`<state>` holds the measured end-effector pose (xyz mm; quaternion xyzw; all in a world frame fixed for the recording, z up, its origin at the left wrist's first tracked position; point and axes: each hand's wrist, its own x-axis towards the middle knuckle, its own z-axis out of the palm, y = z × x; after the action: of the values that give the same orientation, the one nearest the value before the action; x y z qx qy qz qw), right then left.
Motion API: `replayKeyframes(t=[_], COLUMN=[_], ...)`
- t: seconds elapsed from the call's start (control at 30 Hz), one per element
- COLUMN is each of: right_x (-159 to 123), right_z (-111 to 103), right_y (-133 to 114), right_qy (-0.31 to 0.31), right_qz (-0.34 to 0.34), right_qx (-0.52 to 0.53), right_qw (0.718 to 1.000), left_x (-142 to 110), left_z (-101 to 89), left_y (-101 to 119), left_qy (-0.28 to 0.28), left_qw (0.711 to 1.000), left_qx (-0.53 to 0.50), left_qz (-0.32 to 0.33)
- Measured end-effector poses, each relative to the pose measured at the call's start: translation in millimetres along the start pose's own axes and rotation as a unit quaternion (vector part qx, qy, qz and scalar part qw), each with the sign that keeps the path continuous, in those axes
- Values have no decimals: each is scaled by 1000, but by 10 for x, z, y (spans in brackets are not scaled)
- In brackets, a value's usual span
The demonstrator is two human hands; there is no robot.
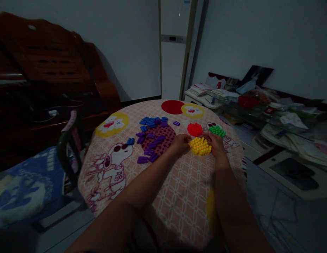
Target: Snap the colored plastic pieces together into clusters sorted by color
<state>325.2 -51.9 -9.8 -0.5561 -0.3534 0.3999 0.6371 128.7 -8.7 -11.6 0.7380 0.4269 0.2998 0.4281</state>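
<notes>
Bare forearms [145, 186] stretched forward, bare left hand [180, 144] and bare right hand [216, 143] apart, backs up, fingers [186, 137] bent.

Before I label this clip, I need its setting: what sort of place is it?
Most likely a home living room: a wooden sofa on the left, a cluttered low cabinet on the right, a cartoon-print tablecloth between.

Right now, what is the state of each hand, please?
Left hand: curled beside the yellow pieces; grip unclear.
Right hand: curled at their other side; grip unclear.
</notes>
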Motion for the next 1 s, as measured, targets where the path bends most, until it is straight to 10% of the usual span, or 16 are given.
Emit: replayKeyframes(t=[0.4, 0.63, 0.87, 1.0], right_x=[-28, -7, 0, -15], right_z=[30, -10, -17, -7], right_y=[-31, -17, -15, -34], right_qy=[9, 3, 23, 35], right_qz=[-6, -16, -21, -33], right_qx=[-1, -5, 2, -8], right_qw=[1000, 1000, 1000, 999], left_x=[-28, -150, -98, -154], left_z=[19, 57, -716, -1067], left_y=[65, 59, 44, 6], left_qy=[-27, 59, 112, 41], left_qw=[999, 998, 949, 907], left_qx=[16, 3, 296, 412], left_qz=[37, 2, 17, -73])
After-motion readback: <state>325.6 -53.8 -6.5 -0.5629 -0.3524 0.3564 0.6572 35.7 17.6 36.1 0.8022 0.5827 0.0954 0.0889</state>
